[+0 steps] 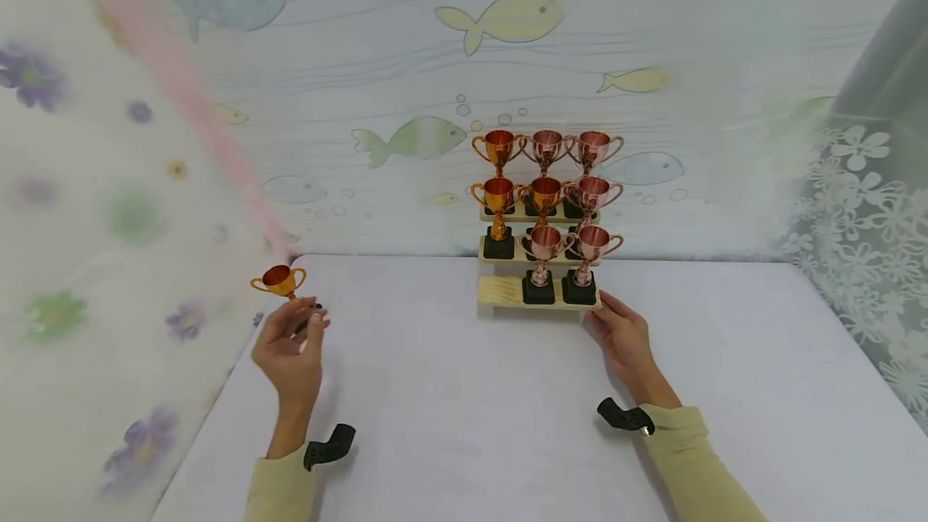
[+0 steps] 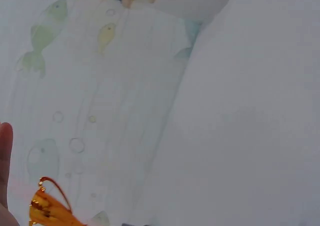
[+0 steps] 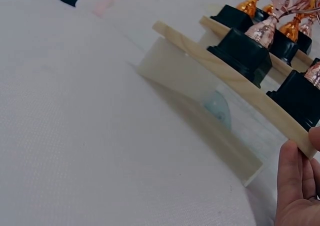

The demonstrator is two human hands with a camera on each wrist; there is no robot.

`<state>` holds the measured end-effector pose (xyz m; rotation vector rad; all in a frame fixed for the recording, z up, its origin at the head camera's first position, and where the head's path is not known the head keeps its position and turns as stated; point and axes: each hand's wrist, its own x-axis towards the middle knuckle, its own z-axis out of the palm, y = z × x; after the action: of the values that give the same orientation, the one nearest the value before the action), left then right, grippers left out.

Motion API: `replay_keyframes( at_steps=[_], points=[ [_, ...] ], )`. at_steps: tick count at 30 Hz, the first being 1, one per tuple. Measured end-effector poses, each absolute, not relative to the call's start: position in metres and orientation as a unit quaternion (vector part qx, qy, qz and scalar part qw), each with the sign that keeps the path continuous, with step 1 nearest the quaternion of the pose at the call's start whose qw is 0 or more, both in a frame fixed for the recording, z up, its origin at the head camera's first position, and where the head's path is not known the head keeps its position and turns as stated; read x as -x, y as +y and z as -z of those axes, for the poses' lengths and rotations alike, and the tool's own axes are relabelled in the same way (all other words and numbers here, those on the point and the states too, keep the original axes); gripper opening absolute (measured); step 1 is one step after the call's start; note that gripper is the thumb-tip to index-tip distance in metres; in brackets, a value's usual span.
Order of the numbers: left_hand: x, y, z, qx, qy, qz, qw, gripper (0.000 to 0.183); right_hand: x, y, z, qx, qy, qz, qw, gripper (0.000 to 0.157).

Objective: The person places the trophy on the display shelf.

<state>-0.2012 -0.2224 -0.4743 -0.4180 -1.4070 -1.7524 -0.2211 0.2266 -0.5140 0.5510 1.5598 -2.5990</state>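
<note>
My left hand [image 1: 293, 345] is raised at the left of the table and holds a small gold trophy cup [image 1: 279, 280] low down, near its black base. Part of that trophy [image 2: 50, 208] shows at the bottom of the left wrist view. To the right, a three-tier wooden display stand [image 1: 500, 290] carries several gold and rose-gold trophies [image 1: 546, 244] on black bases. My right hand [image 1: 622, 337] grips the right end of its lowest shelf, thumb on top and fingers underneath. Two rose-gold trophies stand on that shelf, with pale wood showing to their left.
A white cloth covers the table [image 1: 435, 409]. Behind it hangs a fish-patterned curtain [image 1: 348, 63], close behind the stand. A flowered cloth [image 1: 94, 264] borders the left side, and white lace [image 1: 870, 208] hangs at the right.
</note>
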Motion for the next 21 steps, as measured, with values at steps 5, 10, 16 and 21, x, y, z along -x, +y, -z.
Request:
replay_keyframes(
  at_steps=[5, 10, 16, 21],
  points=[
    [0.205, -0.249, 0.451, 0.139, -0.531, 0.664, 0.508, 0.027, 0.221, 0.225, 0.514, -0.182, 0.503, 0.844, 0.031, 0.053],
    [0.217, -0.269, 0.44, 0.109, -0.548, 0.646, 0.519, 0.032, 0.22, 0.226, 0.514, -0.178, 0.508, 0.842, 0.032, 0.055],
    [0.234, -0.283, 0.445, 0.053, -0.633, 0.632, 0.445, 0.051, 0.221, 0.226, 0.514, -0.18, 0.507, 0.843, 0.028, 0.055],
    [0.247, -0.291, 0.456, -0.001, -0.701, 0.615, 0.362, 0.066, 0.221, 0.226, 0.515, -0.179, 0.506, 0.843, 0.026, 0.055]
  ],
)
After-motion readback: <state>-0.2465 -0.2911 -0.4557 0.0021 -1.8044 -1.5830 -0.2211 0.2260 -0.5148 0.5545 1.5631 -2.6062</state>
